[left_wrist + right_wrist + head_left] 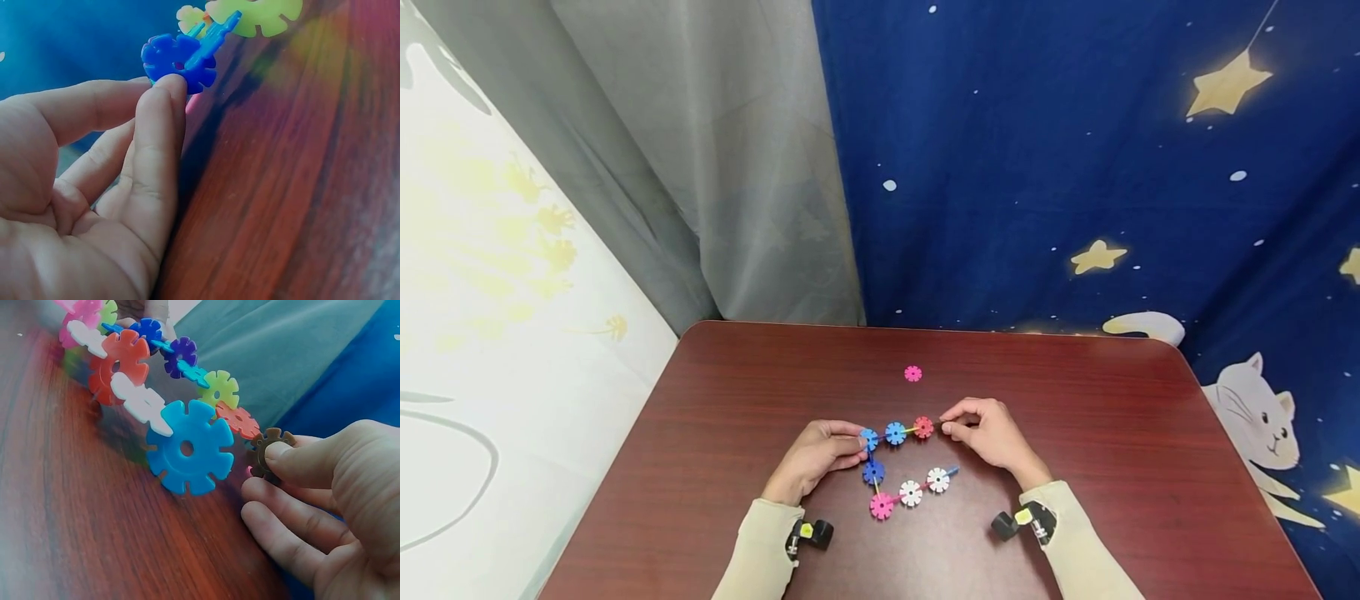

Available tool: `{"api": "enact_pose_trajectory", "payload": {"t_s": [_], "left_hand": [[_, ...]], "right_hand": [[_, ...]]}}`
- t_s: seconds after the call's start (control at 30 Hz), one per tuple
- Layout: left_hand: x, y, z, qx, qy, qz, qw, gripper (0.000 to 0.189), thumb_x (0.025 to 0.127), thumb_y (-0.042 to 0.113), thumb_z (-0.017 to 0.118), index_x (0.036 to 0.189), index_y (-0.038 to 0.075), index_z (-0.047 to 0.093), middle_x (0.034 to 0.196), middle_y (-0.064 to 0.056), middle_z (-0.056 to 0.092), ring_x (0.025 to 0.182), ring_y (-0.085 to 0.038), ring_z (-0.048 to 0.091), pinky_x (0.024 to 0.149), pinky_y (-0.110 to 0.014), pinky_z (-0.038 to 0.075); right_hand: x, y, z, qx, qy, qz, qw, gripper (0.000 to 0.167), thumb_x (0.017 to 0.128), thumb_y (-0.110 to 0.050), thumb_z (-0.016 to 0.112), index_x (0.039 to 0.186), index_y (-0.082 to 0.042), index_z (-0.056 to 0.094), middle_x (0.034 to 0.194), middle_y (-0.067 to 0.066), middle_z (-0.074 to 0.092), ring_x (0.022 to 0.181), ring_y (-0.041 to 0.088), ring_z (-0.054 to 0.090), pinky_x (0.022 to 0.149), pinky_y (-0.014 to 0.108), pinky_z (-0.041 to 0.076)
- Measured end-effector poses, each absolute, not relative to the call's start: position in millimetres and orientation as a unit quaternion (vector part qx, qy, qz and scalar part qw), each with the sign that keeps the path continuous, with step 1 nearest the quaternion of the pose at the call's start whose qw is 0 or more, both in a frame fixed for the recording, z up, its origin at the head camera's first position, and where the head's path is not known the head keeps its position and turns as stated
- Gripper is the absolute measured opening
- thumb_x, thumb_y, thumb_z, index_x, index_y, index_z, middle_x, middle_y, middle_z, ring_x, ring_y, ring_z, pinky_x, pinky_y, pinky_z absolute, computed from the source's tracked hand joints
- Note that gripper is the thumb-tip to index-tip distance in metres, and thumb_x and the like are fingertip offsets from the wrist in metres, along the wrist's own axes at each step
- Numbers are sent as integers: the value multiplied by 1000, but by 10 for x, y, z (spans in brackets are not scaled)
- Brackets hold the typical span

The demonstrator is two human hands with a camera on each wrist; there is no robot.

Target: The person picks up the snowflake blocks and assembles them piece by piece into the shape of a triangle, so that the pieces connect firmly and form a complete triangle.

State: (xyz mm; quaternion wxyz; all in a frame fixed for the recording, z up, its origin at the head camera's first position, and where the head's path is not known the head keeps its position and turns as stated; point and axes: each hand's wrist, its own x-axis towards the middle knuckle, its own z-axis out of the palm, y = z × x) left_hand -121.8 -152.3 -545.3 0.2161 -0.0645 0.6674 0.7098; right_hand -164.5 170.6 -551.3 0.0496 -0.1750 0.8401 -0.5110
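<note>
A chain of slotted plastic snowflake discs bends in a U shape on the table. My left hand pinches a blue disc at the chain's upper left corner. At the upper end, my right hand pinches a brown disc between thumb and fingers, its edge right at the red disc. Part of the brown disc is hidden by the thumb. The lower arm of the chain runs through a pink disc and white discs to a light blue disc at its free end.
A single pink disc lies apart on the table, beyond the chain. Behind the table's far edge hang a grey curtain and a blue curtain with stars. Each wrist carries a small black camera.
</note>
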Motion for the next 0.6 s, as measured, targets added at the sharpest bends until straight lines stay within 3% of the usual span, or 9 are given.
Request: {"api": "enact_pose_trajectory", "payload": {"t_s": [0.6], "left_hand": [[-1200, -1542, -5506, -52, 650, 726, 217, 33, 98, 5, 73, 125, -12, 69, 104, -9, 80, 88, -12, 77, 84, -28, 66]], "right_hand": [[-1580, 1709, -5502, -198, 834, -516, 20, 13, 87, -13, 88, 95, -23, 84, 92, -6, 79, 78, 6, 74, 71, 23, 64]]}}
